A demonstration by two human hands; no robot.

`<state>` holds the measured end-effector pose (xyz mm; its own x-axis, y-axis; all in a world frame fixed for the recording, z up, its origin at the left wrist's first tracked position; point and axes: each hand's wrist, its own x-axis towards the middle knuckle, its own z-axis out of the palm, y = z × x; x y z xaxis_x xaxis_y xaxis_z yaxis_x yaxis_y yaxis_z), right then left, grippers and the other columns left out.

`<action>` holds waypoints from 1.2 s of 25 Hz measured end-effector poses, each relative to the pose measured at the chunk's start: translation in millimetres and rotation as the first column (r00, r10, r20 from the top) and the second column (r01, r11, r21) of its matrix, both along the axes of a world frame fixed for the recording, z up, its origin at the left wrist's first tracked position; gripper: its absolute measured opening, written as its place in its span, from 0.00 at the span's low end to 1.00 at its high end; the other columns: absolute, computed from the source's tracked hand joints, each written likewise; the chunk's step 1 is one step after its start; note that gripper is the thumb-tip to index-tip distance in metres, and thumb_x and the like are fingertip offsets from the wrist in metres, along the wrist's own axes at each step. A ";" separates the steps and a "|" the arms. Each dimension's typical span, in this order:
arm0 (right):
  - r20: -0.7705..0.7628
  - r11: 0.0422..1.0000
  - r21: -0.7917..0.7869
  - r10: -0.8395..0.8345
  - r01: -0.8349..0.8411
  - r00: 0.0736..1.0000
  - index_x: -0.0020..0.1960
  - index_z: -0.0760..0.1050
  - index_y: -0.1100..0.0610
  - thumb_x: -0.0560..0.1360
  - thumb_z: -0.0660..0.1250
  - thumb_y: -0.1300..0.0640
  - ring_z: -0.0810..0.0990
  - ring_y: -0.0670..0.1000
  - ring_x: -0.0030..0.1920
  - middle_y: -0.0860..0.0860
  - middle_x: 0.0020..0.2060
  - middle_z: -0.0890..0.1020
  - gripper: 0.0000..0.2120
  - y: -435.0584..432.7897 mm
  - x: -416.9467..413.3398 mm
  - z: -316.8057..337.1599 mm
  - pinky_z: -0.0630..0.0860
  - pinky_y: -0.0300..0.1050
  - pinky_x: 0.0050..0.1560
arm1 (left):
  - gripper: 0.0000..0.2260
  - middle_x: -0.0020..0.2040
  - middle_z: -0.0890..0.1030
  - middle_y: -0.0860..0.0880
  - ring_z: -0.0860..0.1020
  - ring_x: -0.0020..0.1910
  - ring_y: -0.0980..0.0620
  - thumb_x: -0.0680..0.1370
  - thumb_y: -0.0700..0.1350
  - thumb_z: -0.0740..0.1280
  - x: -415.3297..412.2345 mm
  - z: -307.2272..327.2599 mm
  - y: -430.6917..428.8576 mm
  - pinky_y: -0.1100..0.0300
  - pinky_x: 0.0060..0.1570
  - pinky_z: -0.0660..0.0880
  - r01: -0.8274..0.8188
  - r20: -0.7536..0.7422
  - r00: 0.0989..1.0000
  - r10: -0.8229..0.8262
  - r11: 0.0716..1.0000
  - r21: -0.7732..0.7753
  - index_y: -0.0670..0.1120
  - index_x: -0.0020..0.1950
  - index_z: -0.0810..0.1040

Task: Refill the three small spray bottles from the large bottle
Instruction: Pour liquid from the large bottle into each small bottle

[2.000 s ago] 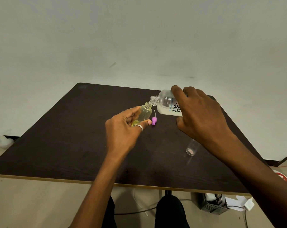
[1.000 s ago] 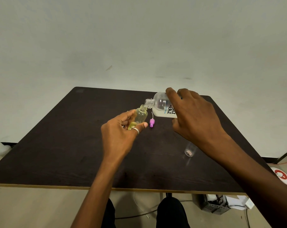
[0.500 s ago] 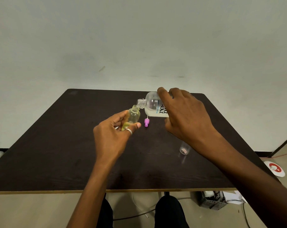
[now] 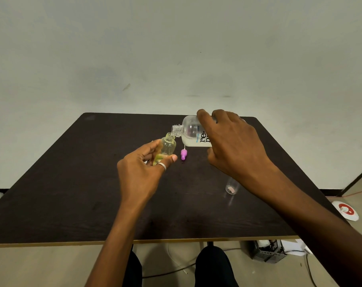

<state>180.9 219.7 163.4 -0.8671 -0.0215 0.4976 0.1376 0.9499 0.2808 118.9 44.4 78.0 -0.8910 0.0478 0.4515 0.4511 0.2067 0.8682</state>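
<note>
both hands and the two bottles sit further left in view than two seconds back, and the table's far edge is lower, so likely head shift; the grips and bottle contact match the frame half a second ago. left hand (image 4: pixel 140 172) holds the small spray bottle (image 4: pixel 168 147) above the dark table (image 4: pixel 72 183), fingers and ringed thumb clamped round its lower half, bottle tilted a little with its open mouth up and to the right. yellowish liquid shows low in it, partly behind the fingers, level hard to read. right hand (image 4: pixel 236 146) wraps the large bottle (image 4: pixel 191 132) from above, fingers curled over its top and thumb under; bottle lies near level, uncapped threaded neck pointing left, its lip at the small bottle's mouth, touching or just over it, cannot tell which. white liquid pools along the lower side. cannot tell whether any stream is running. hand covers most of the body and label; only "re" plus cut-off letters and tiny blue print show. pink spray top (image 4: pixel 183 155) lies on the table just right of the small bottle, thin tube pointing away. clear small container (image 4: pixel 230 188) stands nearer the right edge, upper part behind the right forearm, cap or bottle unclear, pinkish at the bottom. under the table: dark knees (image 4: pixel 213 264), cable (image 4: pixel 169 272), black crate (image 4: pixel 267 252), blurry. red and white disc (image 4: pixel 345 210) on the floor at right.
</note>
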 end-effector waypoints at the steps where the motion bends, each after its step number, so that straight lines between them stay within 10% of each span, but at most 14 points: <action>1: -0.002 1.000 0.003 0.001 -0.001 1.000 0.70 0.63 0.53 0.66 0.71 0.58 0.76 0.57 0.55 0.55 0.55 0.76 0.35 0.0 0.2 0.3 0.74 0.48 0.48 | 0.25 0.52 0.83 0.58 0.80 0.50 0.70 0.67 0.48 0.80 0.0 0.1 0.1 0.77 0.47 0.74 -0.002 0.002 1.000 0.002 1.000 -0.001 0.49 0.63 0.82; 30: -0.002 1.000 0.007 -0.003 0.003 1.000 0.70 0.65 0.54 0.64 0.72 0.58 0.78 0.57 0.53 0.55 0.53 0.78 0.36 -0.8 -0.8 0.3 0.76 0.49 0.47 | 0.26 0.54 0.83 0.57 0.78 0.47 0.74 0.67 0.48 0.80 -1.2 -1.7 0.0 0.79 0.46 0.72 -0.012 0.008 1.000 0.012 1.000 -0.010 0.49 0.64 0.81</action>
